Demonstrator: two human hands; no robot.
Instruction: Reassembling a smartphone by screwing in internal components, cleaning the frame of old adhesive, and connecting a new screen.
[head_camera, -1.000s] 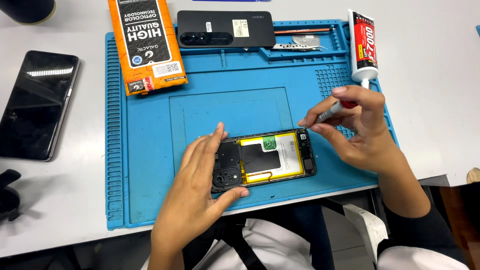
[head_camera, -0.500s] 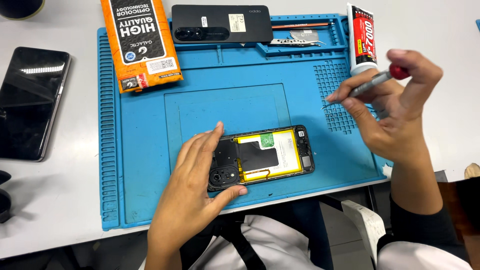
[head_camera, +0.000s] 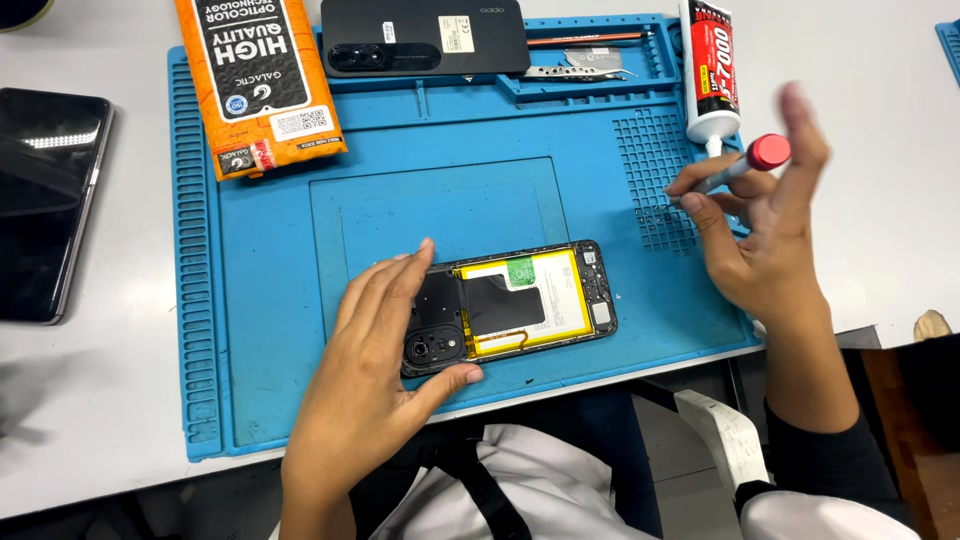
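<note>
Head view, looking straight down on a blue silicone repair mat (head_camera: 260, 330) laid over a white table (head_camera: 110, 400). Opened smartphone (head_camera: 520, 305) lying face-down near the mat's front edge, back cover off, yellow-framed battery and black camera module exposed. Left hand (head_camera: 385, 350) resting over the phone's camera end, fingers spread and flat along its upper-left edge, thumb pressed against the lower edge, so pinning it in place rather than closed around it. Right hand (head_camera: 755, 245) hovering over the mat's right side, well apart from the phone, thumb and fingertips pinched on a slim screwdriver with a red cap (head_camera: 735, 168); tip pointing down at the grid of small square pockets (head_camera: 655, 175) moulded into the mat, just touching or just above it, can't tell which. Forefinger blurred. Black phone back cover (head_camera: 425, 35) sitting at the mat's far edge, camera cutout toward the left. Orange and black packet (head_camera: 262, 80) lying on the mat's far-left corner, just beside the back cover. Metal tweezers (head_camera: 585, 62) in the tray slots at the mat's far edge, right of the back cover. White glue tube with red label (head_camera: 712, 70) off the mat's far-right corner, nozzle pointing toward the right hand. Second phone with dark screen (head_camera: 45, 200) on the table, left of the mat.
</note>
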